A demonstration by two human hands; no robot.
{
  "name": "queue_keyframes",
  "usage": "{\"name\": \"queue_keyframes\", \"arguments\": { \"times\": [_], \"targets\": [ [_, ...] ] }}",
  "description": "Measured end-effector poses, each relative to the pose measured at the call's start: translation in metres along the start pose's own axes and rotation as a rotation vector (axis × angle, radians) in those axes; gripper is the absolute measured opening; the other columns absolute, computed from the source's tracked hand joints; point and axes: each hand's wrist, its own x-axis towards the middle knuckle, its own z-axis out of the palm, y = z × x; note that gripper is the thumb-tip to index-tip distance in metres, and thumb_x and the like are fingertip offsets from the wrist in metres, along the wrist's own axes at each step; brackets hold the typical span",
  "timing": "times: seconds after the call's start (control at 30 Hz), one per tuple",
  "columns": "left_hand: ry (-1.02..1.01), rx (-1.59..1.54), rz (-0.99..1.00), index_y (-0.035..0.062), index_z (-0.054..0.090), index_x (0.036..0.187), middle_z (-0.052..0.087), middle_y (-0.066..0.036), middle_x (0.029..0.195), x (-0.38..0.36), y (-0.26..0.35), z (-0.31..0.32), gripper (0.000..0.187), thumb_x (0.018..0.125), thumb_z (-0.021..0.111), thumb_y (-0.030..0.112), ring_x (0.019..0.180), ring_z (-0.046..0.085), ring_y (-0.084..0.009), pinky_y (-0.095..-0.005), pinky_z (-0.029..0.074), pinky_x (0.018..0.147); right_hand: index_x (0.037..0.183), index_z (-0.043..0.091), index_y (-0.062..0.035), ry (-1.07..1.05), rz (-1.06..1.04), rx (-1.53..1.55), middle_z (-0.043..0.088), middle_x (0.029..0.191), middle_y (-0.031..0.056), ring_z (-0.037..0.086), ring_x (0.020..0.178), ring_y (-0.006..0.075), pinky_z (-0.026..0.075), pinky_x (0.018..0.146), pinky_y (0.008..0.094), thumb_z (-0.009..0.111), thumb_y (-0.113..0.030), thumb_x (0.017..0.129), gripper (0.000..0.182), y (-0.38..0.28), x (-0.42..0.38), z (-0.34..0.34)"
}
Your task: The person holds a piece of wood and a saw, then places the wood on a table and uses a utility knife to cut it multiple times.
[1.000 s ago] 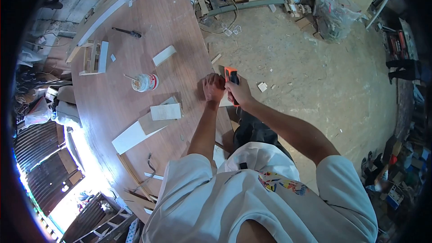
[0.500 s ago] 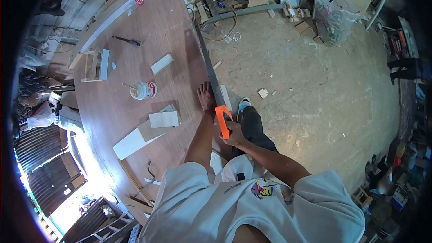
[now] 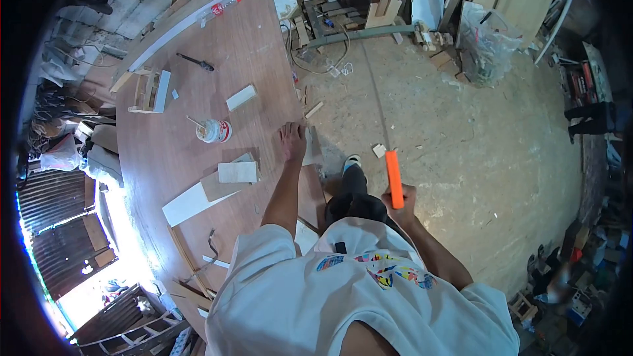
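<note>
My right hand [image 3: 401, 203] is wrapped round the orange handle of a handsaw [image 3: 393, 178]. The saw is out over the floor, right of the table, and its thin blade, nearly edge-on, points away from me. My left hand [image 3: 291, 142] lies on the brown tabletop [image 3: 264, 105] near its right edge, fingers a little apart and bent. Close beside it, a pale board piece [image 3: 312, 147] shows at the table's edge. Left of that hand, a white board piece [image 3: 239, 172] rests across a longer white board [image 3: 191, 206].
A white tub [image 3: 214, 131] with a stick in it stands on the table, near a small white block [image 3: 241, 97]. Farther back lie a dark tool [image 3: 196, 62] and a plastic bottle [image 3: 226, 5]. Wood offcuts [image 3: 378, 150] dot the floor; a plastic bag [image 3: 488, 43] stands at the back.
My right hand has carried the handsaw from the table's edge out to the right over the floor. My left hand has shifted slightly left, staying on the tabletop.
</note>
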Motion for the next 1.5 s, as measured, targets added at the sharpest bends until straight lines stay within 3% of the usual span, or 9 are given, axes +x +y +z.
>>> {"name": "queue_keyframes", "arguments": {
  "times": [0.17,0.37,0.5,0.57,0.6,0.67,0.8,0.93,1.5],
  "targets": [
    [0.021,0.162,-0.161,0.0057,0.054,0.11,0.053,-0.014,0.107,-0.011,0.034,-0.026,0.046,0.078,0.066,0.037,0.103,0.049,-0.0315,-0.0438,0.037,0.088,0.059,0.052,-0.0017,0.027,0.065,-0.112,0.052,0.056,-0.0001,0.048,0.051,0.007,0.039,0.048,0.0247,0.061,0.009,0.066,0.016,0.023,0.001,-0.037],
    [-0.139,0.122,-0.491,0.0056,0.025,0.137,0.032,-0.021,0.135,-0.046,0.067,-0.032,0.103,0.056,0.082,0.034,0.118,0.039,-0.0366,-0.0461,0.03,0.098,0.058,0.051,-0.0018,0.064,0.264,0.053,0.05,0.054,0.0013,0.05,0.046,0.01,0.041,0.044,0.0258,0.061,0.01,0.067,0.017,0.018,0.004,-0.016],
    [-0.239,-0.019,-0.693,0.0044,0.034,0.133,0.043,-0.017,0.129,-0.031,0.056,-0.039,0.094,0.058,0.083,0.034,0.113,0.046,-0.0316,-0.0421,0.036,0.094,0.06,0.052,-0.0043,0.016,0.302,0.205,0.051,0.053,-0.0009,0.05,0.044,0.0086,0.04,0.042,0.024,0.063,0.006,0.071,0.018,0.001,0.01,0.001],
    [-0.545,-0.698,-1.054,0.0088,0.049,0.123,0.057,-0.015,0.112,-0.008,0.043,-0.049,0.062,0.073,0.074,0.035,0.101,0.055,-0.0251,-0.0394,0.044,0.087,0.061,0.053,-0.004,-0.036,0.299,0.189,0.051,0.054,-0.0011,0.05,0.044,0.0085,0.042,0.042,0.0244,0.064,0.006,0.072,0.018,-0.001,0.019,0.003],
    [-0.532,-0.695,-1.053,0.0088,0.049,0.123,0.057,-0.015,0.112,-0.005,0.041,-0.055,0.062,0.073,0.074,0.035,0.101,0.055,-0.0251,-0.0394,0.044,0.087,0.061,0.053,-0.004,-0.045,0.293,0.196,0.051,0.054,-0.0011,0.05,0.044,0.0085,0.042,0.042,0.0244,0.064,0.006,0.072,0.018,-0.002,0.023,0.002],
    [-0.257,-1.951,-0.964,0.0085,0.057,0.113,0.062,-0.012,0.101,0.005,0.049,-0.08,0.044,0.085,0.06,0.043,0.094,0.06,-0.0196,-0.0374,0.049,0.079,0.061,0.054,-0.0033,-0.087,0.275,0.183,0.052,0.054,-0.0003,0.051,0.044,0.0087,0.041,0.042,0.024,0.065,0.006,0.071,0.017,-0.009,0.037,0.0],
    [-0.146,-2.376,-0.79,0.0035,0.051,0.125,0.058,-0.02,0.114,0.035,0.074,-0.115,0.057,0.092,0.041,0.049,0.1,0.058,-0.0333,-0.0439,0.05,0.082,0.062,0.055,-0.0022,-0.158,0.235,0.141,0.054,0.053,0.0008,0.052,0.045,0.0087,0.041,0.042,0.0235,0.066,0.005,0.071,0.016,-0.006,0.067,-0.005],
    [-0.208,-2.4,-0.835,0.0047,0.049,0.128,0.057,-0.021,0.117,0.033,0.048,-0.055,0.06,0.091,0.035,0.05,0.101,0.058,-0.0334,-0.0461,0.049,0.078,0.063,0.056,-0.0014,-0.183,0.238,0.013,0.054,0.053,0.0021,0.051,0.044,0.0093,0.039,0.042,0.0239,0.064,0.005,0.071,0.013,-0.024,0.104,-0.001],
    [-0.139,-2.521,-0.492,0.0042,0.038,0.137,0.046,-0.019,0.131,0.111,0.14,-0.142,0.072,0.084,0.039,0.052,0.1,0.054,-0.0285,-0.0408,0.044,0.086,0.078,0.057,0.001,-0.249,0.241,0.186,0.05,0.055,0.0001,0.045,0.042,0.0076,0.037,0.038,0.0253,0.065,-0.01,0.086,0.015,-0.086,0.202,0.046]
  ]
}}
